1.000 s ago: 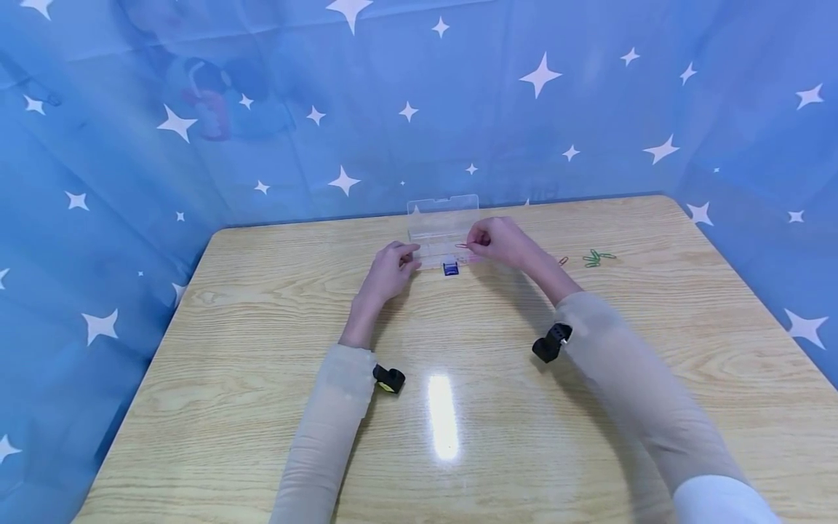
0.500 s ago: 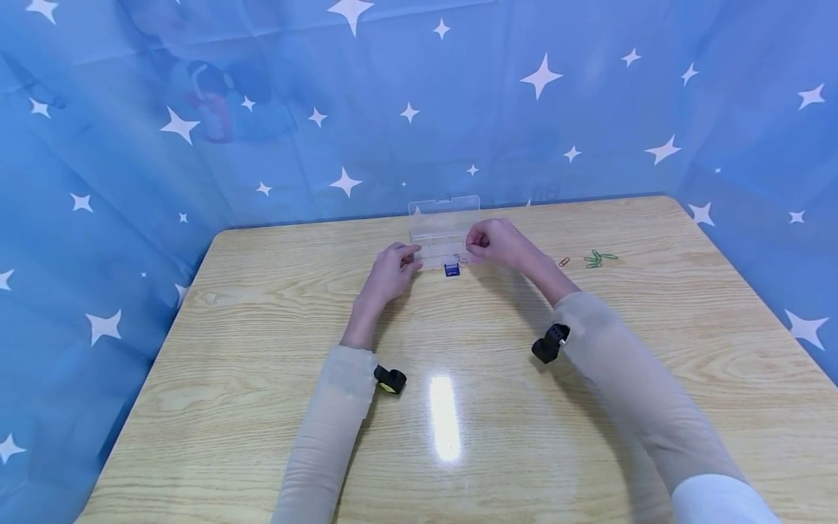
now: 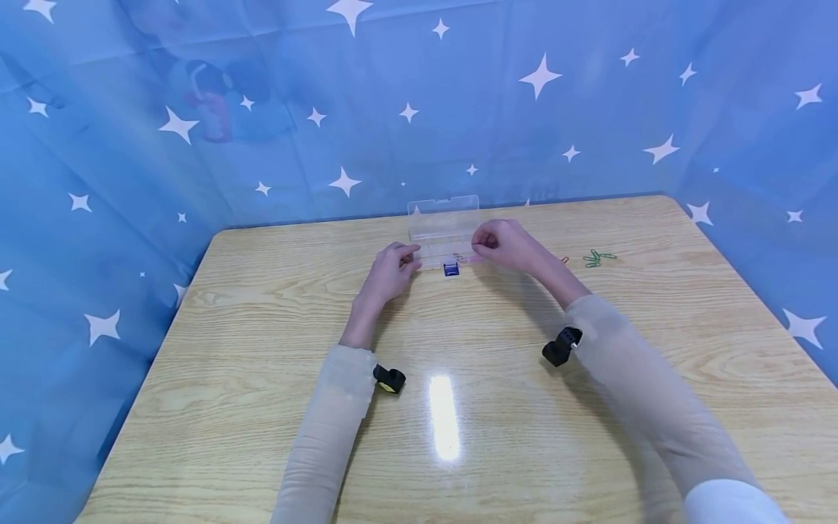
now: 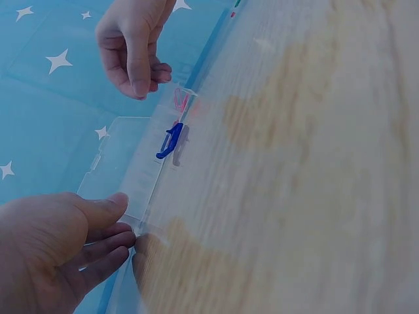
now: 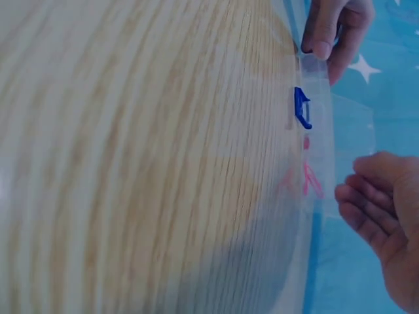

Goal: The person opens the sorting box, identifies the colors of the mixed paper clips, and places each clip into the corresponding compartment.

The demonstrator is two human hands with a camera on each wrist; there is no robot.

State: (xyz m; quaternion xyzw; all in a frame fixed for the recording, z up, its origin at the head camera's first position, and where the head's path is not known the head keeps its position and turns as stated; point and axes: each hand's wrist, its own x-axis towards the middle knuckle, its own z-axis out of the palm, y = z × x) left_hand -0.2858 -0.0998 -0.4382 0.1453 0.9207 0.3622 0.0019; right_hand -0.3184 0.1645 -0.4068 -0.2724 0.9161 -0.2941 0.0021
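A clear plastic box lies at the table's far edge with its lid raised. On its front wall sits a blue latch. Pink-red paper clips lie in the box's right part. My left hand grips the box's left end, thumb over the top and fingers at the front corner, as the left wrist view shows. Over the right end hovers my right hand, its fingers relaxed and slightly bent, nothing visible between thumb and fingertips.
Several green paper clips lie on the wooden table right of the box. One red paper clip is partly hidden behind the right wrist. A blue star-patterned curtain hangs right behind the table.
The red paper clip that my right hand pinched over the box has left its fingers. That hand has drawn slightly to the right. My left hand stays at the box's left end.
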